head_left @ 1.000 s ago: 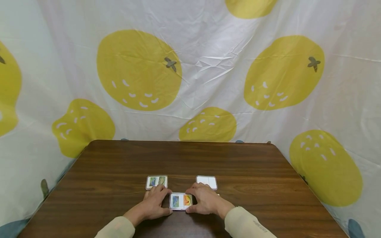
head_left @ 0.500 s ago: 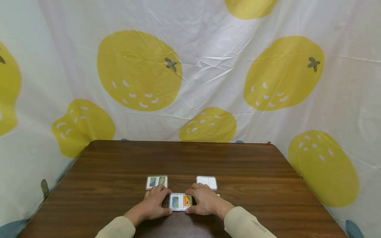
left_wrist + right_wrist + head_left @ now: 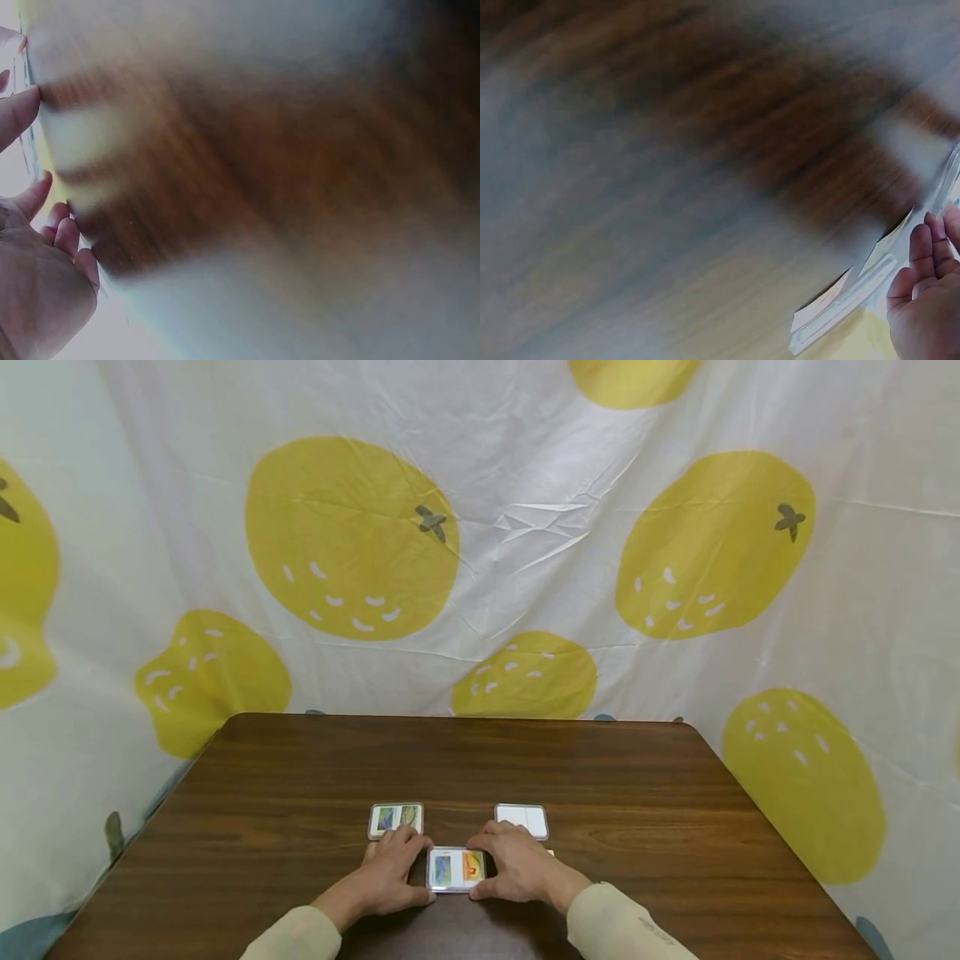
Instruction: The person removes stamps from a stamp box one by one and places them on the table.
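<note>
A clear card case [image 3: 455, 869] with a blue picture and an orange picture lies flat on the brown wooden table [image 3: 300, 768] near its front edge. My left hand [image 3: 393, 868] holds its left end and my right hand [image 3: 510, 864] holds its right end, fingers curled round the edges. In the right wrist view my fingers [image 3: 922, 255] touch the case's clear edge [image 3: 855, 300]. The left wrist view shows my left fingers [image 3: 22, 112] against blurred wood.
A second case [image 3: 395, 819] with two pictures lies just beyond my left hand. A white, blank-looking case [image 3: 521, 819] lies beyond my right hand. A white curtain [image 3: 525, 527] printed with yellow fruit hangs round the table's far and side edges.
</note>
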Available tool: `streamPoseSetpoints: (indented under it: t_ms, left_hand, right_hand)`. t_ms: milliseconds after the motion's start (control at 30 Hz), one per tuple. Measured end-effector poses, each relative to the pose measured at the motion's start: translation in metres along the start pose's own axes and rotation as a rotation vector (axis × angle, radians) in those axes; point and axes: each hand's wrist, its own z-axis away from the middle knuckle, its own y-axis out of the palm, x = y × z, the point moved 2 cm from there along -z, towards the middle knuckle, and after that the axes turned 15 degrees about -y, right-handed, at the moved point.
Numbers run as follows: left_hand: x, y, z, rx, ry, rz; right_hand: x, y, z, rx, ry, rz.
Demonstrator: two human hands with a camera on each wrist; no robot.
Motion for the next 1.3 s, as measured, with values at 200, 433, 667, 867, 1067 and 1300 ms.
streamPoseSetpoints:
  t_ms: [200, 433, 667, 867, 1067, 1300]
  left_hand:
    - [0.0002, -0.0004, -0.0004, -0.006, 0.001, 0.006]
    - [0.0009, -0.0003, -0.0008, -0.001, -0.012, 0.014]
    - [0.0011, -0.0010, -0.0008, 0.007, -0.010, 0.044]
    - [0.0004, -0.0023, -0.0006, -0.004, -0.001, 0.059]
    - [0.0007, -0.0034, -0.0004, -0.001, 0.000, 0.058]
    - [0.0020, -0.0035, -0.0021, 0.019, -0.014, 0.035]
  right_hand:
    - [-0.0001, -0.0002, 0.0006, -0.010, -0.003, 0.000]
    - [0.0002, -0.0022, 0.0005, 0.004, -0.011, 0.009]
    - [0.0021, -0.0027, -0.0009, -0.005, -0.044, 0.012]
    - [0.0024, -0.0036, -0.0023, -0.007, -0.057, 0.025]
    - [0.0028, -0.0043, -0.0022, 0.010, -0.052, 0.019]
    - [0.0030, -0.0051, -0.0011, 0.005, -0.052, 0.013]
